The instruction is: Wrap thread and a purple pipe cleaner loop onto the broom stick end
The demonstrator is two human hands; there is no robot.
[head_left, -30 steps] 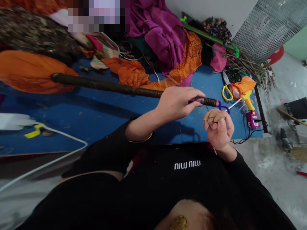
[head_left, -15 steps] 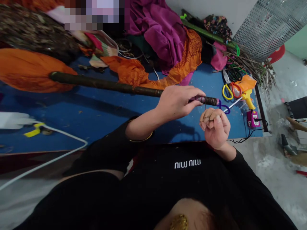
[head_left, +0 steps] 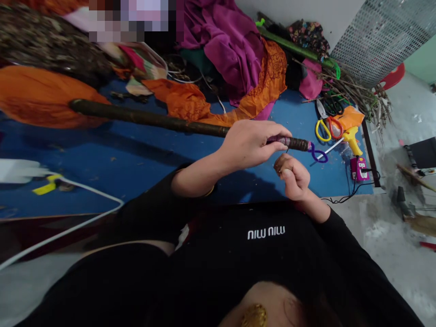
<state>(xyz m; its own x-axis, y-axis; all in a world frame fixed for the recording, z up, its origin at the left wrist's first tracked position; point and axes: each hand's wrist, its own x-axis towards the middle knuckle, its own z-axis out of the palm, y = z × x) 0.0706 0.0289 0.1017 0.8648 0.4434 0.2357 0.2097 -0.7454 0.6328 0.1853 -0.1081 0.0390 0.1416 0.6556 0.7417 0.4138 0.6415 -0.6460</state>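
My left hand (head_left: 250,141) is wrapped round a long dark stick (head_left: 146,119) that runs sideways above the table. Just past my fingers, the stick's right end is bound with dark and purplish wrapping (head_left: 293,143). A twisted purple loop (head_left: 318,154) sticks out from its tip. My right hand (head_left: 294,176) is closed in a fist just below the wrapped end, apart from it. A short, thin dark strand shows between the stick and this fist, but what the fingers hold is hidden. At the stick's left end is a bulging orange cloth bundle (head_left: 41,95).
Scissors with yellow and red handles (head_left: 323,129), a yellow glue gun (head_left: 353,140) and a purple power socket (head_left: 360,169) lie at the right of the blue table (head_left: 143,177). Purple cloth (head_left: 231,45) and twigs (head_left: 364,88) are behind. A white cable (head_left: 91,188) crosses the left.
My right fist has moved left and slightly up, turning inward beneath the wrapped end. My left hand keeps its grip, and the stick has barely shifted.
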